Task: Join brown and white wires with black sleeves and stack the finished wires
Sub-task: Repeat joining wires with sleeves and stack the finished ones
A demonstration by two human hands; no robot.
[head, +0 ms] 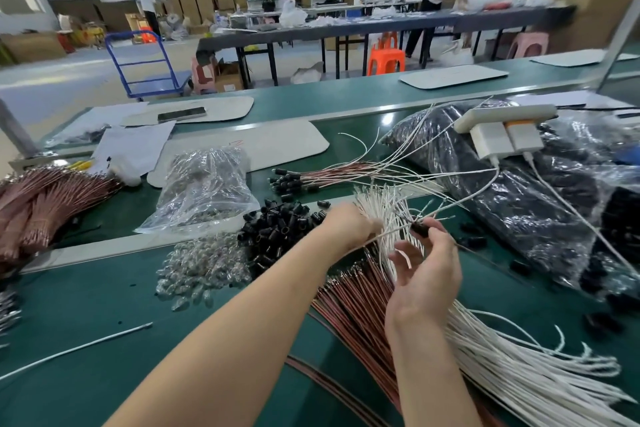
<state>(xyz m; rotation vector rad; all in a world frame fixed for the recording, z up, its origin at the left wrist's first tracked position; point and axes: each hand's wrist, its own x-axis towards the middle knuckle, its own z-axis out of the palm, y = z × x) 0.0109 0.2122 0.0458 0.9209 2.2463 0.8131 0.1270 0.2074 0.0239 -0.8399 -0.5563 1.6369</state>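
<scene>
My right hand [427, 274] pinches a black sleeve [419, 229] between thumb and forefinger, with wire running through it. My left hand [346, 227] grips the white wire [384, 235] just left of that sleeve. Under both hands lie a fanned bundle of white wires [512, 367] and a bundle of brown wires [356, 308]. A heap of loose black sleeves [280, 227] sits left of my left hand. Finished wires with black sleeves [332, 177] are stacked beyond, on the green bench [86, 305].
A pile of small clear bulbs [201, 267] and a clear bag [204, 184] lie to the left. More brown wires [45, 201] sit at far left. Big plastic bags of black parts [519, 204] and a white power strip [502, 121] are at right. One loose white wire [76, 347] lies near.
</scene>
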